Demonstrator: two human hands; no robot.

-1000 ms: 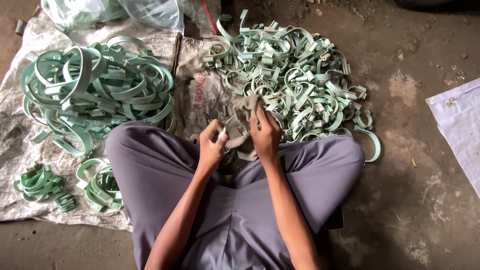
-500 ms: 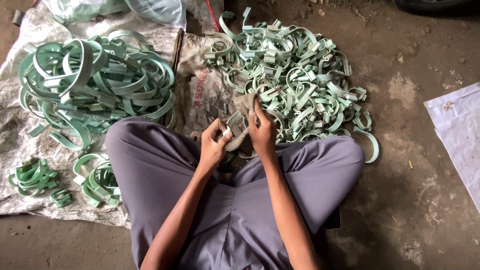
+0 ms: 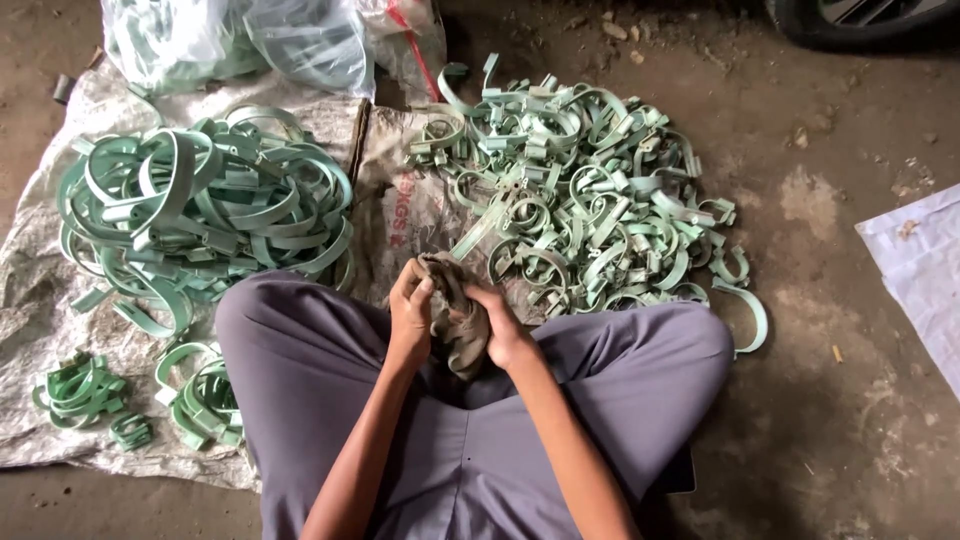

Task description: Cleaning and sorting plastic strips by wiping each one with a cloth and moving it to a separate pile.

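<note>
Both hands have drawn back from the clamp pile to the lap: left hand and right hand now closed around a crumpled brown rag, no clamp in them.

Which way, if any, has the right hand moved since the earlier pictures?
Yes. The right hand has dropped from the small-clamp pile towards the lap, holding the brown rag.

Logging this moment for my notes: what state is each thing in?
Left hand: gripping the rag.
Right hand: gripping the rag.
Rag: crumpled between both hands.
Large clamps: heaped on sacking.
Small clamps: piled loosely.
Sacking: spread flat on the floor.
Plastic bag: filled, slumped.
</note>
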